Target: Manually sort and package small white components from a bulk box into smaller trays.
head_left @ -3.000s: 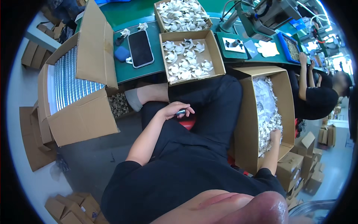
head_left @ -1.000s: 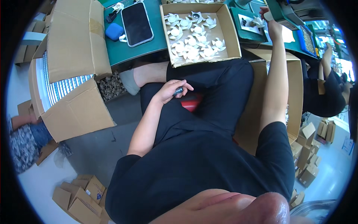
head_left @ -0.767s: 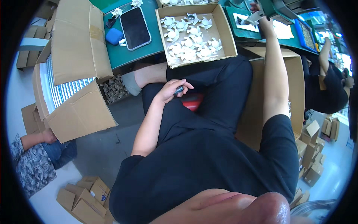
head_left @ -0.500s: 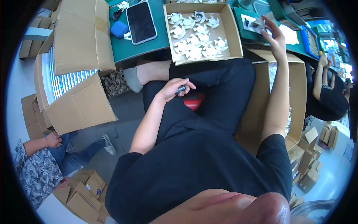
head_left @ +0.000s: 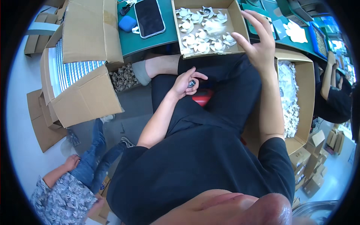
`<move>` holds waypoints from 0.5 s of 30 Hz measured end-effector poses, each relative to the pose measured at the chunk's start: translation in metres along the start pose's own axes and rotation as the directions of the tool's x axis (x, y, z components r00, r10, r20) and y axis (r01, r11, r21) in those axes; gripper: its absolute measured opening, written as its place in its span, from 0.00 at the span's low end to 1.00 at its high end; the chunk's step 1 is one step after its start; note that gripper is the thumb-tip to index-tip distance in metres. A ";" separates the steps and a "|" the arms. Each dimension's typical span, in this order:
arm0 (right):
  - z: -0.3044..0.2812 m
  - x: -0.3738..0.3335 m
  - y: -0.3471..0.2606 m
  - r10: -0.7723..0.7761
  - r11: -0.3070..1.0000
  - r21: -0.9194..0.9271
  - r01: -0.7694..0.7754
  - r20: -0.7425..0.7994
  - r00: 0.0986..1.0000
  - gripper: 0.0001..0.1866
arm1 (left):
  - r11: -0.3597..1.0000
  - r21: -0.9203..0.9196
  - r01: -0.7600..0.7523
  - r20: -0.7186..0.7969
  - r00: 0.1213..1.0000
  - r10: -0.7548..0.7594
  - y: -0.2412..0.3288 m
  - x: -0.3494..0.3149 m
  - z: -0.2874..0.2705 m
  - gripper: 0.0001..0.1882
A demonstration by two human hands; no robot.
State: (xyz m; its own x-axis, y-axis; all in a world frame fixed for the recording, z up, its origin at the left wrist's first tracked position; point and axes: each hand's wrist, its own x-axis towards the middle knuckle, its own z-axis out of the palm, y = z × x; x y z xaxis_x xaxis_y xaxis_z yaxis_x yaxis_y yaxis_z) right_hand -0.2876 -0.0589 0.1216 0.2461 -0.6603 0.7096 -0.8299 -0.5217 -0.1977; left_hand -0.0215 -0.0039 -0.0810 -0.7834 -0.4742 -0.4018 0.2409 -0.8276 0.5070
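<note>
While the white fan wheels (head_left: 202,34) sit loose in a shallow cardboard tray (head_left: 236,18), one kinda blurry, the right hand (head_left: 263,54) hovers by its right edge, empty, fingers spread wide. Left hand (head_left: 183,83) is down by the lap, curled round a small dark cylinder (head_left: 192,83). Phone (head_left: 150,18)'s on the green bench (head_left: 144,44), left of the tray.

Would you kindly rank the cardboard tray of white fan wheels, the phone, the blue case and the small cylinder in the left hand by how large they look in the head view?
From largest to smallest:
1. cardboard tray
2. phone
3. blue case
4. small cylinder, partly covered by the left hand
</note>
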 end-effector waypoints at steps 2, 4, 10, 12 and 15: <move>-0.006 -0.009 -0.025 0.027 0.980 0.196 -0.021 -0.028 0.999 0.21 | 0.993 0.013 -0.114 0.039 0.993 0.113 0.000 -0.002 0.017 0.34; -0.014 -0.032 -0.057 -0.036 0.955 0.296 -0.031 0.219 0.975 0.21 | 0.983 0.013 -0.182 0.051 0.982 0.182 0.002 -0.010 0.042 0.35; 0.003 -0.091 -0.103 0.193 0.814 0.367 -0.450 0.559 0.806 0.14 | 0.815 0.350 -0.462 -0.105 0.845 0.524 -0.002 0.001 0.095 0.35; -0.001 -0.098 -0.098 0.235 0.769 0.386 -0.510 0.571 0.787 0.13 | 0.762 0.380 -0.525 -0.057 0.808 0.586 -0.005 0.003 0.097 0.35; -0.011 -0.088 -0.075 0.334 0.750 0.419 -0.512 0.428 0.840 0.11 | 0.866 0.291 -0.407 -0.034 0.900 0.434 0.001 -0.008 0.093 0.33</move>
State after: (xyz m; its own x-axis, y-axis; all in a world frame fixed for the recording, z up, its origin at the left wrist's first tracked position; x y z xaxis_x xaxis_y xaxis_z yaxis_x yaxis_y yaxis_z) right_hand -0.2522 0.0445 0.0813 0.1441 -0.9599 0.2406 -0.5385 -0.2800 -0.7948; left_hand -0.0683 0.0272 -0.0064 -0.5807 -0.7966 -0.1677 0.3602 -0.4361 0.8247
